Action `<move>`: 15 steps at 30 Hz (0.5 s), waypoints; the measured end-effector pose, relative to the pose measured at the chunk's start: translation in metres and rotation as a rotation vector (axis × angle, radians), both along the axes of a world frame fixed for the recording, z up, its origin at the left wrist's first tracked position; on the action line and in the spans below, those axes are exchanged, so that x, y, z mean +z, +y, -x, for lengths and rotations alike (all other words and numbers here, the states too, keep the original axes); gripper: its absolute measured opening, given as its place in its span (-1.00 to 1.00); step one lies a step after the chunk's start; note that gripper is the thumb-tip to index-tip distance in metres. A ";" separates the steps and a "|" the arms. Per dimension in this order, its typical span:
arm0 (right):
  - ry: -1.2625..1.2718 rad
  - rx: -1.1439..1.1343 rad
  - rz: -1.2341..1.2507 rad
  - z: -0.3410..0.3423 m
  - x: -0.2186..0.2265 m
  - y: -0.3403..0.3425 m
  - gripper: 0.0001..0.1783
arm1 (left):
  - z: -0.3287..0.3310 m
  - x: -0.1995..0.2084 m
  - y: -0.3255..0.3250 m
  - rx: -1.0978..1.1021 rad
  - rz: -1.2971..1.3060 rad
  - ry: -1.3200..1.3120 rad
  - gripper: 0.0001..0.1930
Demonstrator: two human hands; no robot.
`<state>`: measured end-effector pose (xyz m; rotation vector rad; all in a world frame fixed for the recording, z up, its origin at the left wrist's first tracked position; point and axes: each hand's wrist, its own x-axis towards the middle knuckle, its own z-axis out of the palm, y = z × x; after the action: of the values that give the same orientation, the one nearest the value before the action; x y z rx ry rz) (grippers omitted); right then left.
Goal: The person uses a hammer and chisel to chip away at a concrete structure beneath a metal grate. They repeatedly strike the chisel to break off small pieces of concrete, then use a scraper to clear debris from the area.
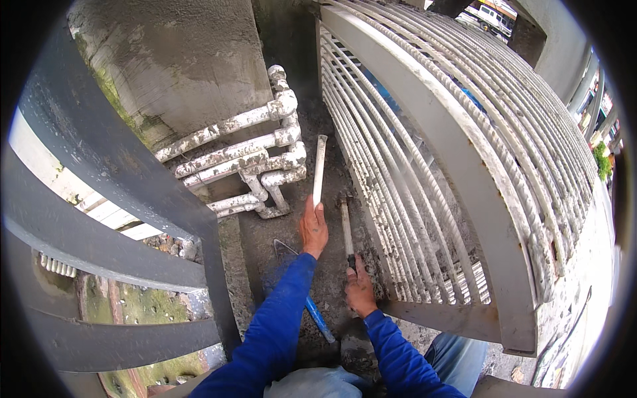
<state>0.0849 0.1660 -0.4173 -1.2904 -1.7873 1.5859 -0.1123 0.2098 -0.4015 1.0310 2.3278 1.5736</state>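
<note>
I had the left hand [313,231] just off the centre of my view towards six o'clock, its fingers closed round the lower end of a white tube [319,169]. The tube pointed to twelve o'clock, its upper end clear of the hand. The right hand [360,292], out at five o'clock, was wrapped round the dark grip of a pale-shafted tool [347,229]. That shaft ran up towards twelve from the fist, ending in a small brownish head close by the centre at three o'clock; I could not tell whether the head touched the ground [265,232]. The two hands were apart.

Under the left forearm lay a blue-handled tool [320,322], the handle showing at six o'clock and a grey, pointed metal part at seven. Between ten and eleven I saw white pipes [252,121] with elbow joints, spattered grey, in front of a concrete wall [192,60]. A grille [398,179] of white ribbed bars curved from one o'clock to four. Dark grey rails [113,159] spanned eight to ten. Blue sleeves [279,312] covered both forearms, and a denim-clad leg [458,358] showed near five.
</note>
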 end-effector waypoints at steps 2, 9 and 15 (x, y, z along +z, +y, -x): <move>-0.010 -0.003 -0.093 -0.004 -0.013 -0.002 -0.36 | -0.017 0.012 -0.020 -0.022 -0.119 -0.031 -0.56; -0.119 0.000 0.292 0.002 0.055 0.004 -0.42 | -0.024 0.238 -0.051 -0.266 -0.685 -0.248 -0.69; -0.001 -0.070 -0.137 0.028 0.053 -0.017 -0.40 | -0.045 0.469 -0.078 -0.439 -0.686 -0.242 -0.66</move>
<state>0.0571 0.1487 -0.3642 -1.2753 -1.7972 1.4005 -0.0673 0.1322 0.0672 1.2634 1.2891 2.1768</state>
